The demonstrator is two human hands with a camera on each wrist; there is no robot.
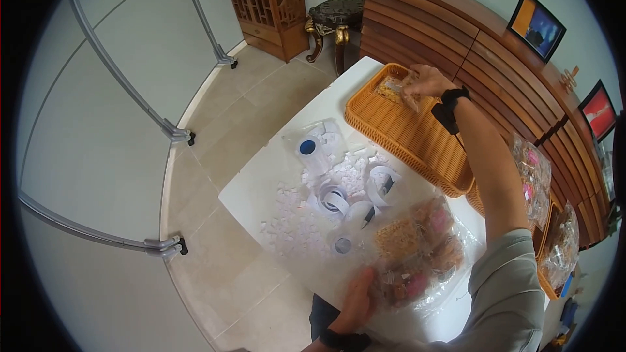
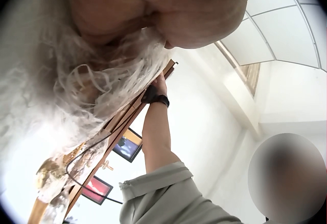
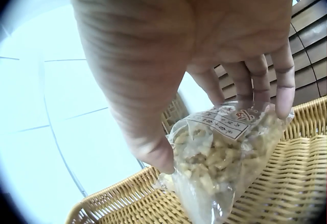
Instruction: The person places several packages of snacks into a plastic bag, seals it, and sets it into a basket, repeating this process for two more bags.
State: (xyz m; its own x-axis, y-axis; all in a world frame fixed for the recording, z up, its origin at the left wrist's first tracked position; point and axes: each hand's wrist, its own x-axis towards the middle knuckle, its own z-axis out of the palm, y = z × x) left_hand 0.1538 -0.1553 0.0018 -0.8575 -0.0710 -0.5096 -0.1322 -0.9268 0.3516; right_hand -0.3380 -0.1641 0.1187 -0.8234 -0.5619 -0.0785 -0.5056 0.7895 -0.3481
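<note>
My right hand (image 1: pixel 430 81) is at the far end of a wicker basket (image 1: pixel 417 140), pinching a small clear packet of pale, nut-like pieces (image 3: pixel 219 157) between thumb and fingers. Printed lettering shows on the packet in the right wrist view. Another packet (image 1: pixel 389 89) lies in the basket's far corner. My left hand (image 1: pixel 357 296) is at the near edge of a large clear plastic bag (image 1: pixel 427 248) holding several packets, some brown, some with pink. In the left wrist view crumpled plastic (image 2: pixel 102 81) comes from under the curled left hand (image 2: pixel 158 9).
Small white pieces (image 1: pixel 349 173), tape rolls (image 1: pixel 332 199) and a clear roll with a blue core (image 1: pixel 313 153) lie on the white table (image 1: pixel 244 189). More bagged packets (image 1: pixel 531 182) and baskets stand at the right. A slatted wooden cabinet (image 1: pixel 417 26) is behind the basket.
</note>
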